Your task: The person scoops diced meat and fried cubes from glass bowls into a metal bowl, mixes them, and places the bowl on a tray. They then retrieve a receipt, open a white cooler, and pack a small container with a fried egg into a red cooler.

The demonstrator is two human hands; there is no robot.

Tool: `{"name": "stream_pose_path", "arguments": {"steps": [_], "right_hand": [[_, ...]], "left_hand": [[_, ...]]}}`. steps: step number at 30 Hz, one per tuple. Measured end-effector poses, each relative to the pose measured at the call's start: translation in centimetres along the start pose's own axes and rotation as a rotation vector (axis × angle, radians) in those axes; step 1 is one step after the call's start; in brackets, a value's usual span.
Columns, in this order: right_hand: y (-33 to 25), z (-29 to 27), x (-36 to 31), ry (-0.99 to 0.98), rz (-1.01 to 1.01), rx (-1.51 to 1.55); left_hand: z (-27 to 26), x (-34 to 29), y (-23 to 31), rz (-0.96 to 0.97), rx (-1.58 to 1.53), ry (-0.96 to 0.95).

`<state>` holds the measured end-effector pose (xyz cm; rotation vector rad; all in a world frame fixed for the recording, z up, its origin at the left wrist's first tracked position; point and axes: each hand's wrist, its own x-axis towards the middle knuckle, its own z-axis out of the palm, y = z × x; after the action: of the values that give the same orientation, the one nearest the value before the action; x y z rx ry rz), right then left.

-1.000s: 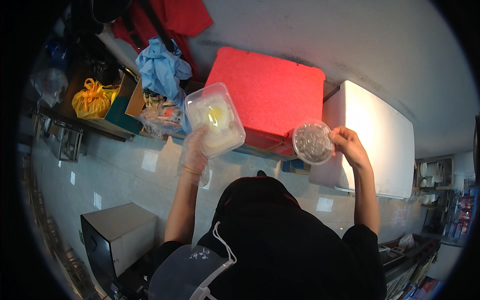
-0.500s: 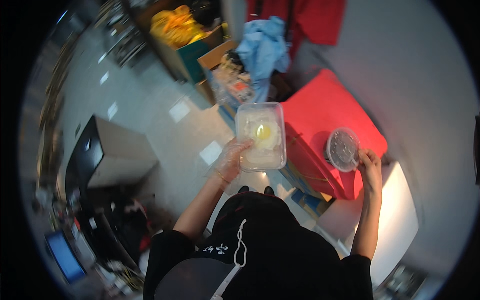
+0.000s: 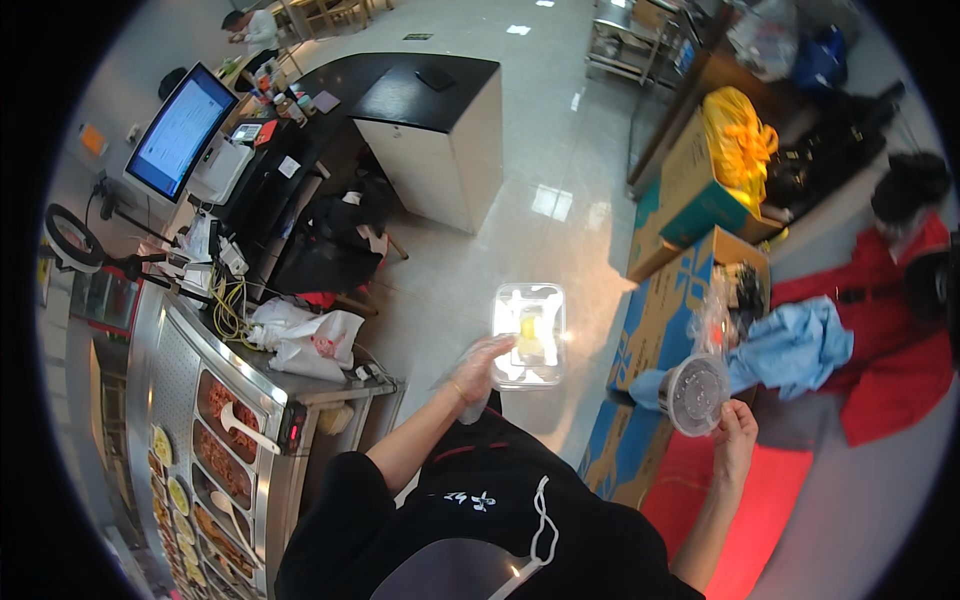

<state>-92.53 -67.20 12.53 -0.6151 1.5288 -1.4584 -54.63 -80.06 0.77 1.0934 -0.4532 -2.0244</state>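
My left hand (image 3: 480, 368), in a clear plastic glove, is closed on the near left side of a rectangular clear plastic food container (image 3: 545, 365). Through its glossy, glaring top I make out something yellow and white inside, which looks like a fried egg. At the right, my right hand (image 3: 737, 432) pinches the rim of a round clear plastic tub (image 3: 697, 394) between thumb and fingers. Its contents look dark, and droplets or glare speckle the top. Both containers are held in the air, apart from each other.
On the left stands a steel food warmer (image 3: 185, 350) with filled trays and ladles. Behind it are a white plastic bag (image 3: 305, 338), a monitor (image 3: 182, 130) and a black-topped counter (image 3: 425, 90). Cardboard boxes (image 3: 655, 335) and a red cover (image 3: 745, 500) lie right. Far left, a person (image 3: 258, 32) sits.
My view has turned left, bringing the counter and food warmer further into sight. Both hands keep hold of their containers, which have come along with the turn.
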Motion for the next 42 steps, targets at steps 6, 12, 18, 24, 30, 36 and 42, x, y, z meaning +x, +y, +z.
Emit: {"name": "stream_pose_path", "arguments": {"steps": [6, 12, 18, 24, 30, 36, 42], "right_hand": [[0.9, 12.9, 11.2, -0.068, 0.048, -0.037], [0.7, 26.0, 21.1, -0.203, 0.078, -0.017], [1.9, 38.2, 31.3, -0.375, 0.127, -0.066], [6.3, 51.8, 42.3, -0.56, 0.15, -0.129], [10.5, 63.9, 51.3, -0.695, 0.185, -0.173], [13.7, 69.2, 56.0, -0.794, 0.265, -0.272], [11.2, 73.6, 60.2, -0.795, -0.37, -0.786]], "left_hand": [[-8.7, 4.4, 9.7, 0.239, -0.015, 0.143], [-12.1, 7.7, 19.5, 0.313, -0.119, 0.213], [-14.3, 13.3, 25.3, 0.409, -0.273, 0.27], [-16.5, 20.5, 30.8, 0.534, -0.299, 0.406], [-17.2, 27.3, 35.8, 0.543, -0.361, 0.563], [-17.4, 30.6, 38.4, 0.564, -0.363, 0.688], [-19.2, 33.2, 41.7, 0.552, -0.383, 0.705]]}}
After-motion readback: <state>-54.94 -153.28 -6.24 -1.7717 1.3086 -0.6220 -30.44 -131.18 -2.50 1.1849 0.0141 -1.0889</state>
